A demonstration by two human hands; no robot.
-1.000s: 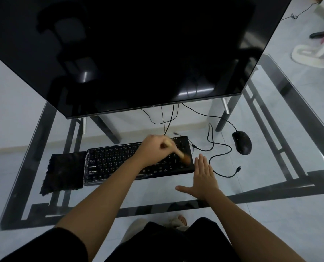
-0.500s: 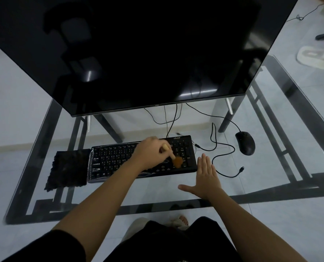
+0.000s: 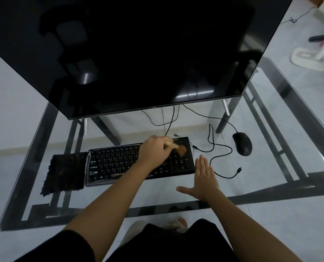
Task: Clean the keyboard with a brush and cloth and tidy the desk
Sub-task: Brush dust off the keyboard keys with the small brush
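One keyboard (image 3: pixel 117 164), one brush (image 3: pixel 182 149), one cloth (image 3: pixel 64 173), one mouse (image 3: pixel 242 143), one monitor (image 3: pixel 129 53).

Front glass desk (image 3: pixel 157 193) strip open; cloth (image 3: pixel 65 173) touches keyboard (image 3: pixel 117 163) left; cable (image 3: pixel 223 148), mouse (image 3: pixel 242 143) right; monitor (image 3: pixel 129 53) overhangs behind.

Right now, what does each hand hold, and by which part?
Left hand grips the brush by its wooden handle; right hand rests flat on the desk, holding nothing.

A home desk corner: glass surface (image 3: pixel 270 103) with big monitor (image 3: pixel 130 53), keyboard (image 3: pixel 119 163), mouse (image 3: pixel 242 143), pale tiled floor (image 3: pixel 9 103).
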